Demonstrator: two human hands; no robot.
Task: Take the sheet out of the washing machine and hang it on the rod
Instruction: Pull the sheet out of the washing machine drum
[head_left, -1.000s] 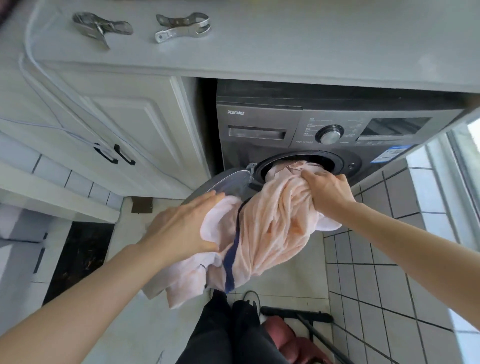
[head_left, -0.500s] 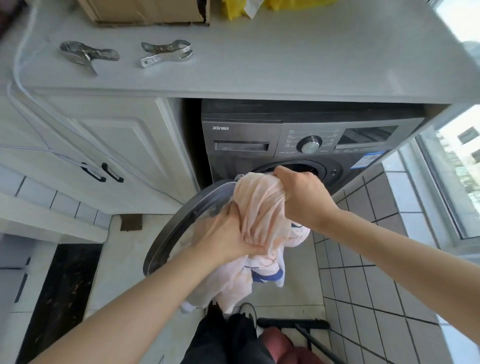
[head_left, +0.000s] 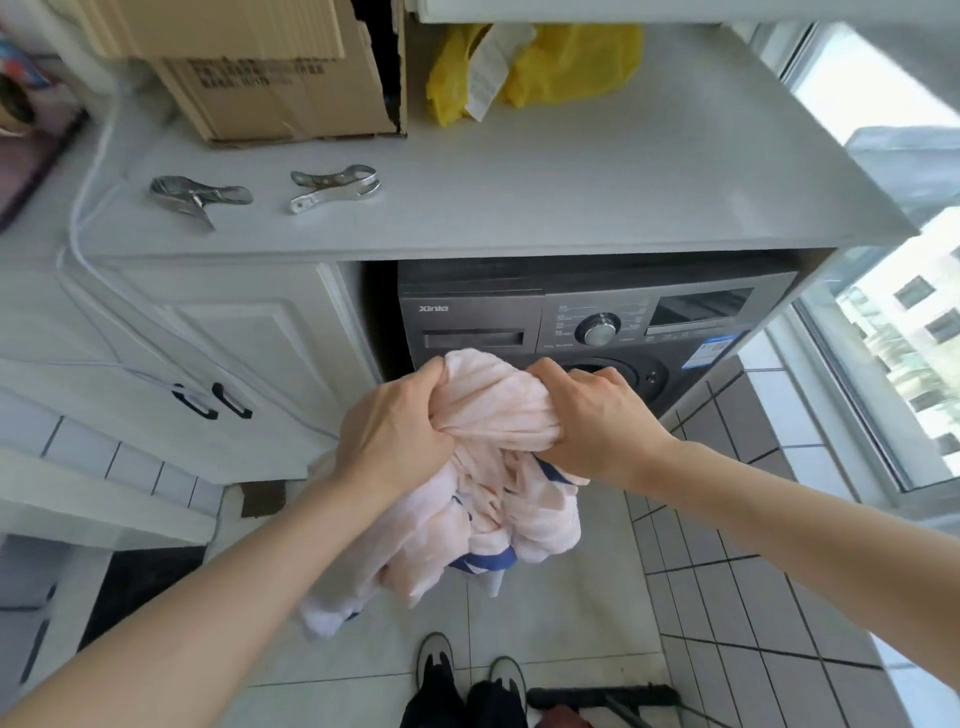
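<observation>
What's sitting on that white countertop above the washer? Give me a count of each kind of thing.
Metal clips: 2
Cardboard boxes: 1
Yellow bags: 1
Total: 4

Pale pink sheet with blue trim, bunched before dark washing machine

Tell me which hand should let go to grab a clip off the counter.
Left, probably. The left hand is nearer the clips, which lie on the counter's left; the right hand can keep the sheet.
</observation>
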